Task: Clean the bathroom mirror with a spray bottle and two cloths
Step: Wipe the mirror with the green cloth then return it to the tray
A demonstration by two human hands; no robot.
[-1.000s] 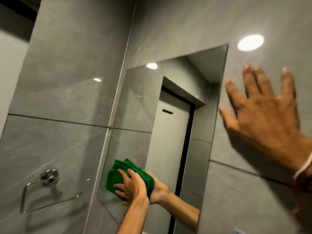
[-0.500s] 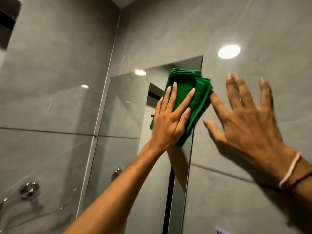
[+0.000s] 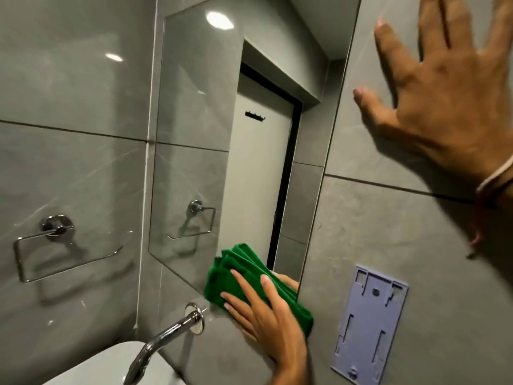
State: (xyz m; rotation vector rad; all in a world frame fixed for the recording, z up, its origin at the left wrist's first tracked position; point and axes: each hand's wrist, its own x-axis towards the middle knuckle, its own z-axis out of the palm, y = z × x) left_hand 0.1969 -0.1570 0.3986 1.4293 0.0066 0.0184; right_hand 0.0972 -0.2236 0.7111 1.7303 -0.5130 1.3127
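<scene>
A tall frameless mirror [image 3: 194, 120] hangs on the grey tiled wall. My left hand [image 3: 266, 315] presses a folded green cloth [image 3: 236, 270] flat against the mirror's bottom right corner, partly over the wall below it. The fingers lie spread on the cloth. My right hand [image 3: 444, 87] rests flat on the wall tile to the right of the mirror, fingers apart, holding nothing. A band circles that wrist. No spray bottle or second cloth is in view.
A chrome wall tap [image 3: 169, 332] juts out just below the mirror over a white basin [image 3: 111, 365]. A chrome towel ring [image 3: 55, 245] is fixed to the left wall. A lilac plastic mounting plate [image 3: 369, 323] sits on the wall at lower right.
My left hand has swept the green cloth from the mirror's top right corner down to its bottom right corner. My right hand stays spread on the wall.
</scene>
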